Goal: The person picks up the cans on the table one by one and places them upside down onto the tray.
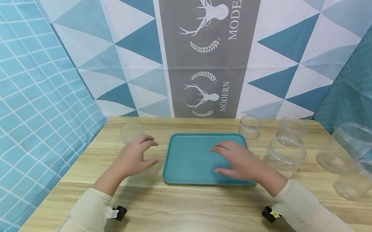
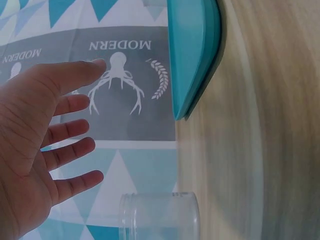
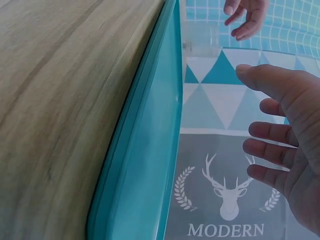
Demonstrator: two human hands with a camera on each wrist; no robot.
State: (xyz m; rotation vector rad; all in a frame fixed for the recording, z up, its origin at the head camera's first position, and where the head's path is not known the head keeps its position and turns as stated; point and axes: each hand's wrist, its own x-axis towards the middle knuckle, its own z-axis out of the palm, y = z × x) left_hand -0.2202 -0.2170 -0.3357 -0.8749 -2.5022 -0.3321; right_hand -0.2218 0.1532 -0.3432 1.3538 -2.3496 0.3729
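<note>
A teal rectangular tray (image 1: 190, 161) lies flat on the wooden table, its surface bare in the head view. Above the tray's right half hovers my right hand (image 1: 238, 160), fingers relaxed and holding nothing. My left hand (image 1: 136, 155) is in the air left of the tray, thumb and fingers apart, with nothing between them. Just beyond the left hand stands a small clear jar (image 1: 131, 130), partly covered by it in the head view; the left wrist view shows this jar (image 2: 160, 217) below the fingers. Behind my right wrist is a larger clear jar (image 1: 286, 152).
More clear jars stand at the right: a small jar (image 1: 250, 126) behind the tray, another (image 1: 292, 128) farther right, a tall jar (image 1: 345, 149) and one (image 1: 357, 179) near the right edge. Patterned cloth (image 1: 129, 57) hangs behind the table (image 1: 181, 210).
</note>
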